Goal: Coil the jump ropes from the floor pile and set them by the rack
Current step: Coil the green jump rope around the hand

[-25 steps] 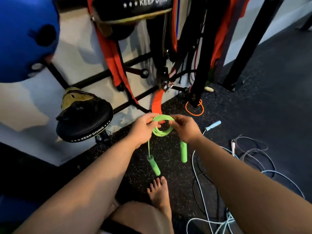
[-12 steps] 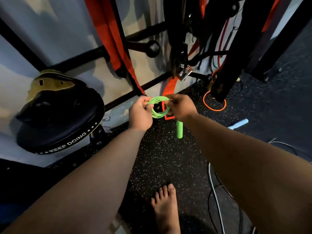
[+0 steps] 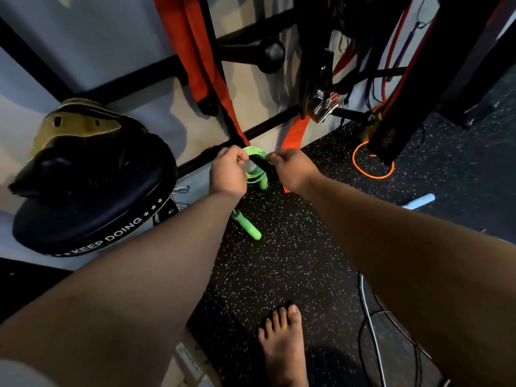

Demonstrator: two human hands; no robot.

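While your left hand (image 3: 227,174) pinches one side of the coiled green jump rope (image 3: 254,174), your right hand (image 3: 290,170) pinches the other, close to the rack's bottom bar (image 3: 268,125). One green handle (image 3: 249,229) shows below your left wrist, against the speckled floor (image 3: 293,261). Pale loose ropes (image 3: 368,311) trail beside your right forearm.

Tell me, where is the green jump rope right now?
Head view, upper centre: the green jump rope is coiled between the left hand and right hand, close to the rack at the wall, one handle showing below the left wrist.
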